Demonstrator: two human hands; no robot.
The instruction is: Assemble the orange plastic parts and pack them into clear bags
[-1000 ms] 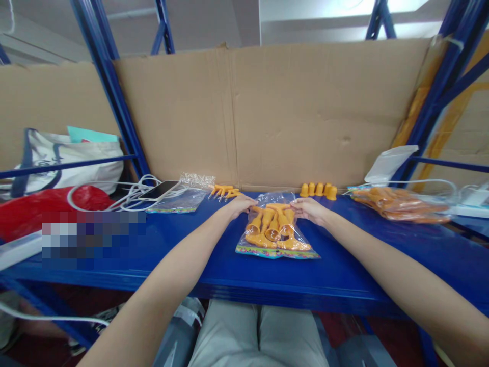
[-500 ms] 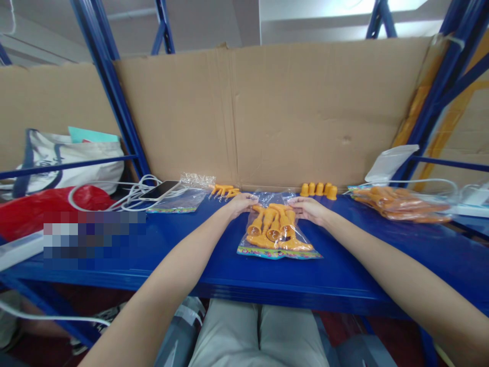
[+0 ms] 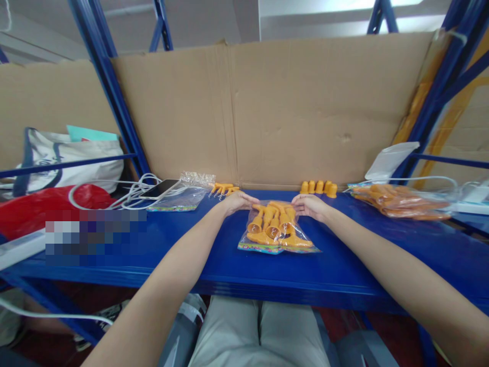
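Note:
A clear plastic bag point(image 3: 277, 230) filled with orange plastic parts lies on the blue shelf point(image 3: 214, 255) in front of me. My left hand point(image 3: 237, 201) pinches the bag's far left corner. My right hand point(image 3: 310, 205) pinches its far right corner. Both hands are closed on the bag's top edge, which is folded down flat. The bag's printed bottom strip faces me.
Loose orange pieces point(image 3: 223, 189) and several orange caps point(image 3: 318, 187) sit by the cardboard back wall point(image 3: 290, 112). An empty clear bag point(image 3: 178, 199), a phone point(image 3: 159, 189) and white cables lie left. More filled bags point(image 3: 397, 201) are piled right. A red bag point(image 3: 34, 209) sits far left.
The bag's open top, which stood up behind the parts, has been pressed down flat. Both hands stayed at its far corners and drew slightly closer to me.

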